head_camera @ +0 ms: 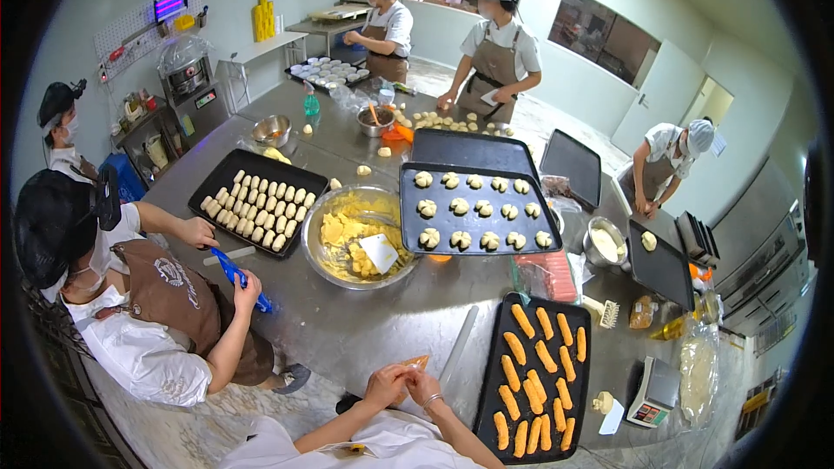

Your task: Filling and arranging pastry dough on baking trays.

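Observation:
My left hand (384, 385) and my right hand (423, 385) meet at the near edge of the steel table. Their fingers are closed on a small clear plastic bag (416, 361) with something orange inside; most of it is hidden behind the fingers. Just beyond lies a pale rolling pin (460, 342). To the right of my hands, a black baking tray (486, 397) carries rows of crumb-coated orange dough sticks (546, 357).
A steel bowl (309, 254) of yellow filling holds a white scraper (379, 254). Trays with dough pieces stand around it. A co-worker (169, 299) at left holds a blue bag (229, 267). A digital scale (657, 385) and pastry brush (608, 314) lie right. Several other co-workers stand around the table.

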Demonstrator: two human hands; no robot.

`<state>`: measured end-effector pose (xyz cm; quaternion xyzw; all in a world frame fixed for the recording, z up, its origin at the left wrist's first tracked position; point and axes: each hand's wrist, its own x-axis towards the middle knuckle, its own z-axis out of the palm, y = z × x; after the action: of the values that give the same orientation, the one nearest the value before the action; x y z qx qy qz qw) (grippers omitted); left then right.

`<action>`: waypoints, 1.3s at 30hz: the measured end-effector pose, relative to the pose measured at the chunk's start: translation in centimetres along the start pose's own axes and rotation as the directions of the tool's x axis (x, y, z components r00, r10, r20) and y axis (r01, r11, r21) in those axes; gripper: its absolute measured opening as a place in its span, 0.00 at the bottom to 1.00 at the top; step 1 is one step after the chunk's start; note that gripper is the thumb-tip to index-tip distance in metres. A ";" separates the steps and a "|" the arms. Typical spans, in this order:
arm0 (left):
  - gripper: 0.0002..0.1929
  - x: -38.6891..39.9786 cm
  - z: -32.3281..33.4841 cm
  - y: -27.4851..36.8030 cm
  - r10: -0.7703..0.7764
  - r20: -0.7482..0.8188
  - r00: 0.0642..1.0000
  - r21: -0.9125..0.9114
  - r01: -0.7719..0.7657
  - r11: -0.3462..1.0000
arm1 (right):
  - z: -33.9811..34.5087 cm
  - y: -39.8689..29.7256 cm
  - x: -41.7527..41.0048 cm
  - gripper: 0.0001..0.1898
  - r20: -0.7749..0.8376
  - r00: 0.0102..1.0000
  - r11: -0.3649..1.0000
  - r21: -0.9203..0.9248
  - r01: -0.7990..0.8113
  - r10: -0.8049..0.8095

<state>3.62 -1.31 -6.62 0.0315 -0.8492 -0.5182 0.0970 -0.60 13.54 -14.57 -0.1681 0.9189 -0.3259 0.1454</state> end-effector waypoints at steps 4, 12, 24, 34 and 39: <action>0.15 -0.2 -0.4 -1.0 0.008 -0.004 1.000 0.046 -0.008 0.999 | -0.8 -0.8 -0.2 0.14 0.093 0.992 0.995 -0.054 -0.081 0.085; 0.16 -0.1 -0.1 -0.6 0.037 0.057 0.998 0.090 -0.042 0.995 | -0.7 -1.0 -0.4 0.14 -0.018 1.000 0.992 0.128 0.025 -0.023; 0.23 -1.0 1.5 -4.5 -0.157 0.002 0.988 -0.022 0.157 0.987 | 0.7 -0.4 -0.9 0.14 -0.107 0.988 0.879 0.474 -0.049 0.113; 0.21 -0.1 4.8 -8.0 -0.262 0.133 0.956 0.204 0.232 0.951 | -3.5 0.2 -4.5 0.19 -0.163 0.935 0.837 0.512 -0.192 0.314; 0.16 1.0 2.7 -6.1 -0.327 0.168 0.930 0.185 0.296 0.937 | -6.3 2.6 -9.2 0.19 -0.132 0.897 0.759 0.593 -0.270 0.423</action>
<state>1.79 -1.89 -13.09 0.1223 -0.8766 -0.4595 -0.0736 4.71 22.60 -10.07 0.1003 0.8081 -0.5668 0.1254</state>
